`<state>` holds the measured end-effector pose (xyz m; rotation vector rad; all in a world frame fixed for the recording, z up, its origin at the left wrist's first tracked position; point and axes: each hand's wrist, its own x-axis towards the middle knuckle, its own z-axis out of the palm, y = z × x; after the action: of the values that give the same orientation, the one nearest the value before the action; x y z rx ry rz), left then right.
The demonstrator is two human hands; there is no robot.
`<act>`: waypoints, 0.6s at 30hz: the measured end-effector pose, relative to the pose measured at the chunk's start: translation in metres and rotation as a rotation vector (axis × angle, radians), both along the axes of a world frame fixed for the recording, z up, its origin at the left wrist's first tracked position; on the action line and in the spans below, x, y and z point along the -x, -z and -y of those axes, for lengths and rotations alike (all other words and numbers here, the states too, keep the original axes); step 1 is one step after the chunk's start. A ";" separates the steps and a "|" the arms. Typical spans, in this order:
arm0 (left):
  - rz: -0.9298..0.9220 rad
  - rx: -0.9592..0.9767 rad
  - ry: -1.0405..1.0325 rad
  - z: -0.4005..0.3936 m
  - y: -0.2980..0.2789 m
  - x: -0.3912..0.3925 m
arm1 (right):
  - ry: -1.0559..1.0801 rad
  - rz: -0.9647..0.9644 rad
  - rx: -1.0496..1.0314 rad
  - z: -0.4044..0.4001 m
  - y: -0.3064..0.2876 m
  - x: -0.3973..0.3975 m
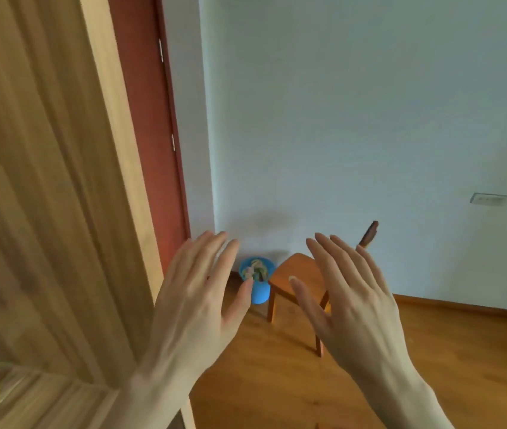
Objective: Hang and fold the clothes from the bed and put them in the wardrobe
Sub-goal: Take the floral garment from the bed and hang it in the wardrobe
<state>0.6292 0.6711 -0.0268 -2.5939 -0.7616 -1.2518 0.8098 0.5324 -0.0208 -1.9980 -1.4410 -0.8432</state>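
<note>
Light wooden wardrobe panel at left, blurred. Left hand and right hand raised empty, fingers straight, slightly spread. Beyond: wooden floor, wooden chair, blue bin, pale wall, red door. No legible writing.

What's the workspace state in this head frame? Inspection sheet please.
Surface: brown wooden plank floor, bare where visible.
Job's things: tall light wooden wardrobe panel at left; no clothes or bed clearly seen; a blurred pale patch at the lower left cannot be identified.
Clutter: small blue plastic bin with scraps inside, beside an orange-brown wooden chair.
Grippers: left hand and right hand raised, fingers straight, holding nothing.
Cables: nothing seen.
Surroundings: pale blue wall, dark red door, white wall socket.
</note>
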 end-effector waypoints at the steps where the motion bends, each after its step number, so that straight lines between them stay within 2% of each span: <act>1: 0.003 -0.003 0.021 -0.007 0.002 -0.014 | 0.016 -0.006 0.001 -0.005 0.003 -0.012; 11: -0.021 0.002 0.151 -0.061 0.019 -0.147 | 0.186 -0.054 0.041 -0.036 0.020 -0.128; 18: -0.027 0.108 0.267 -0.085 0.027 -0.244 | 0.351 -0.084 0.016 -0.044 0.030 -0.196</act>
<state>0.8729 0.7557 -0.0540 -2.8706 -0.5025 -1.2709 1.0063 0.5760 -0.0511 -2.3083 -1.0694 -0.8782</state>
